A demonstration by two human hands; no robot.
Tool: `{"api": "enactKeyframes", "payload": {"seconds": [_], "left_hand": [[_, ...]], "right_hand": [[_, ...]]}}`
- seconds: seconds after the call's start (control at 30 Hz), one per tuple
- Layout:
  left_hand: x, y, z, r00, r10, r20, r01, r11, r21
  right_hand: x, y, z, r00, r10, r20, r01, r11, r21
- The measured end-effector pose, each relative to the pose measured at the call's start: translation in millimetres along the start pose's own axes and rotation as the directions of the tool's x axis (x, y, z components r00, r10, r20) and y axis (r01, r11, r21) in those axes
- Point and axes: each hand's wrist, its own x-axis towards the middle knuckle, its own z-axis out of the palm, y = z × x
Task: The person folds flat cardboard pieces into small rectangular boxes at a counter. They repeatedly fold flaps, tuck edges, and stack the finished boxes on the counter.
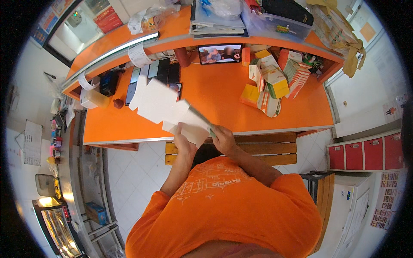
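Both my hands hold a partly opened-out cardboard carton [158,101] above the front edge of the orange table [219,88]. Its plain white inner side faces up, and one panel stands up along a fold. My left hand [183,139] is closed on the near part, thumb on the white face. At the right, my right hand [223,138] grips the edge of the raised panel. On the right half of the table lies a heap of yellow, white and orange cartons [271,77], partly folded, beside a stack of flat ones [297,73].
At the back of the table a tablet [220,54] shows a video. Several phones [161,71] lie at the back left, near a small brown object [118,103]. An orange shelf [180,42] overhangs the table, carrying a clear plastic bin [279,28]. A slatted wooden bench [269,148] stands in front.
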Motion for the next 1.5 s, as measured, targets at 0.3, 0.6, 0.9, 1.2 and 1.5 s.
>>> {"api": "enactKeyframes", "payload": {"seconds": [0.3,0.6,0.9,1.2,1.5], "left_hand": [[14.6,-2.7,-17.4,0.864,0.488,-0.127,-0.433,0.847,0.309],[-45.4,-14.1,-13.4,0.978,0.166,0.126,-0.195,0.944,0.268],[-7.3,-3.4,-47.7,0.947,0.219,0.235,-0.317,0.753,0.577],[14.0,-31.2,-44.3,0.983,-0.127,0.129,0.054,0.885,0.462],[113.4,-43.8,-96.0,0.984,-0.094,0.15,-0.093,0.45,0.888]], "right_hand": [[36.2,-25.8,-20.0,0.953,0.258,0.16,-0.288,0.934,0.21],[19.4,-19.4,13.9,0.987,-0.156,0.034,0.16,0.956,-0.248],[18.8,39.2,-7.7,0.749,0.54,0.385,-0.589,0.808,0.012],[32.6,59.6,-45.5,0.772,0.549,0.32,-0.573,0.819,-0.022],[62.8,147.8,-126.1,0.877,0.274,-0.394,-0.472,0.64,-0.606]]}}
